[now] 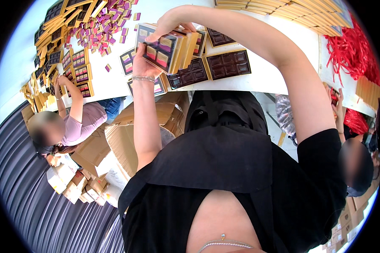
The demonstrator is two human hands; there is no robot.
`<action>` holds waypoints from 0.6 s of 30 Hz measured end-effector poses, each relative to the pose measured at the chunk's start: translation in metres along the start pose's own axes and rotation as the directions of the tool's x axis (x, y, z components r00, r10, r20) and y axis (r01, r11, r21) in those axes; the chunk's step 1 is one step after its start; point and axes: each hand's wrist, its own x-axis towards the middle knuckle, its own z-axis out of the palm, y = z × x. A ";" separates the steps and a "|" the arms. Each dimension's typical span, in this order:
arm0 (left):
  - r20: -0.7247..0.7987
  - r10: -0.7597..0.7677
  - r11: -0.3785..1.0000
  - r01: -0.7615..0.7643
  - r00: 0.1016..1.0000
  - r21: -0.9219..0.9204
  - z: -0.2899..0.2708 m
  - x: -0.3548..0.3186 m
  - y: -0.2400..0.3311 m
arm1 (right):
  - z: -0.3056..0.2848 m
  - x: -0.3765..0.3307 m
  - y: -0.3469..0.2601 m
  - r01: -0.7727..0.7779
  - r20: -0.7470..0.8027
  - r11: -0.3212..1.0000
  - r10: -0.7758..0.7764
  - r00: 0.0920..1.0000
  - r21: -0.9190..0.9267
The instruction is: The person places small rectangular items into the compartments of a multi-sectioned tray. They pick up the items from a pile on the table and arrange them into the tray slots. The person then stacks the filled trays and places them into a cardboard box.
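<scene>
Over the near edge of the white table [266,78], my two hands hold a leaning stack of gold-edged boxes [173,49]. Clear lids on the boxes show pink and gold blocks in dark compartments. My left hand [145,63] supports the stack from its lower left, thumb up against the front box. Reaching across from the far side, my right hand [172,20] grips the top; some of its fingers are hidden behind the boxes. Beneath and right of the stack lie dark brown chocolate-bar-shaped trays [228,64] with gold rims. Another filled box [127,61] rests beside my left hand.
Small purple and gold blocks [107,26] are heaped at the far left, near piled gold trays [50,33]. Gold box stacks [278,12] and red shredded filler [352,48] lie right. Co-workers sit both sides; a cardboard carton [126,135] stands below the table edge.
</scene>
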 end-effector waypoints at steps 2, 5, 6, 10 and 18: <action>0.031 -0.021 0.999 0.023 0.999 -0.046 -0.003 0.003 -0.004 | 0.002 0.013 0.008 -0.011 -0.035 1.000 0.010 0.999 -0.021; 0.068 -0.011 0.998 0.015 0.998 -0.057 -0.014 0.008 -0.010 | 0.012 -0.004 0.011 0.072 -0.105 0.997 -0.072 0.992 -0.007; 0.081 -0.012 0.998 0.016 0.997 -0.053 -0.014 0.008 -0.012 | 0.011 -0.001 0.018 0.142 -0.106 0.990 -0.143 0.984 -0.017; 0.135 -0.001 0.996 0.013 0.991 -0.087 -0.012 0.012 -0.026 | 0.026 0.028 0.049 0.262 -0.296 0.965 -0.259 0.919 -0.031; 0.290 0.082 0.991 -0.047 0.954 -0.126 -0.058 -0.002 -0.037 | 0.123 -0.015 0.031 0.026 -0.679 0.998 -0.058 0.732 -0.056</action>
